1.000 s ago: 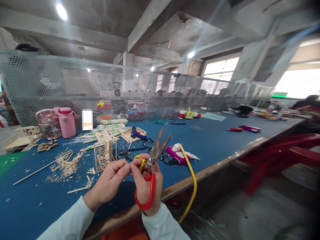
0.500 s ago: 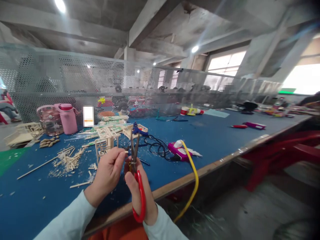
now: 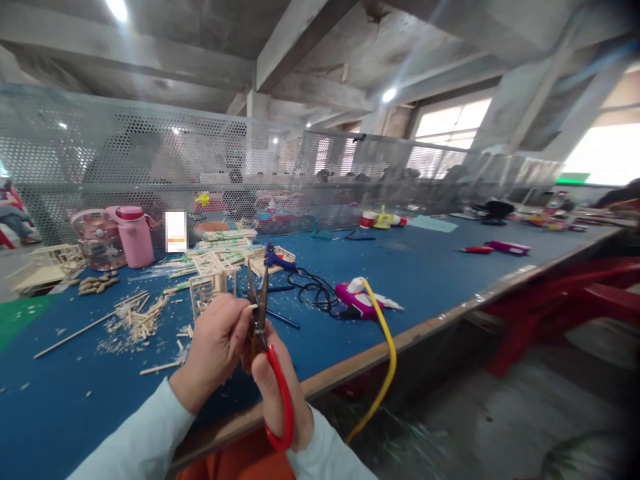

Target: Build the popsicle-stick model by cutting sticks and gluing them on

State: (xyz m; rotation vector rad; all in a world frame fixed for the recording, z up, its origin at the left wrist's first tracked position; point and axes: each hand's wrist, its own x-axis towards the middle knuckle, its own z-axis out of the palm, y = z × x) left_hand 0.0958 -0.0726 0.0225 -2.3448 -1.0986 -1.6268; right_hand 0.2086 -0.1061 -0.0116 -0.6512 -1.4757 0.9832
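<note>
My left hand (image 3: 218,350) pinches a short, thin wooden stick (image 3: 253,307), whose pale end pokes out past the fingertips. In my right hand (image 3: 283,393) is a pair of red-handled scissors (image 3: 285,417), its blades pointing up and parted. The stick's end lies at the blades, between them or just in front; I cannot tell which. Behind my hands stands a small wooden stick frame (image 3: 200,293). To the left, a heap of cut stick pieces (image 3: 143,320) lies among crumbs on the blue table (image 3: 60,413).
A pink bottle (image 3: 137,240), a clear jug (image 3: 100,243) and peanuts (image 3: 97,285) stand back left. Behind the frame is a blue glue gun (image 3: 277,259). A purple-and-white power strip (image 3: 357,300) with a yellow cord (image 3: 390,353) sits right, near the table edge. A mesh partition (image 3: 210,153) runs behind.
The scissors have tilted and shifted left, bringing their blades to the stick's end. My left hand stays nearly in place. Behind the mesh, a person's blurred shape has moved right.
</note>
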